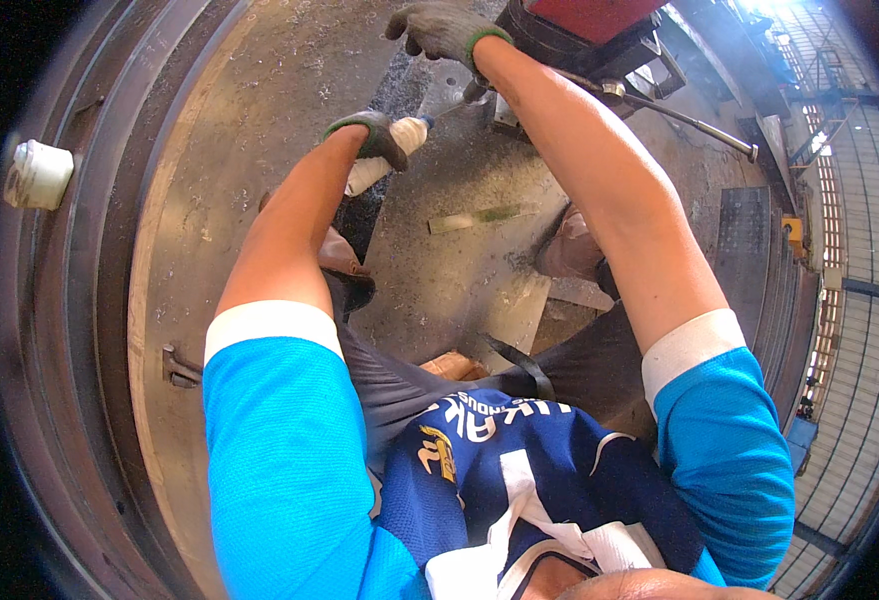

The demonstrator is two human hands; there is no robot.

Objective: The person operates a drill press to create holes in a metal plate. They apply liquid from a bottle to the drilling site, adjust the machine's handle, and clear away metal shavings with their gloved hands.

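Observation:
My left hand (pixel 377 142), in a dark glove with a green cuff, is closed around a pale bottle (pixel 412 134). The bottle lies tilted, and its blue-collared tip points up and right toward the foot of a red and black machine (pixel 559 35). My right hand (pixel 441 33), in a grey glove, reaches out at the top beside that machine. Its fingers are apart and slightly bent, and nothing shows in them. Below the machine is a metal plate (pixel 409 270), strewn with shavings.
A pale strip with a greenish end (pixel 459 221) lies on the plate between my boots. From the machine a metal lever (pixel 694 122) sticks out to the right. Long steel beams (pixel 109 300) run along the left, with a white container (pixel 41 175) on them.

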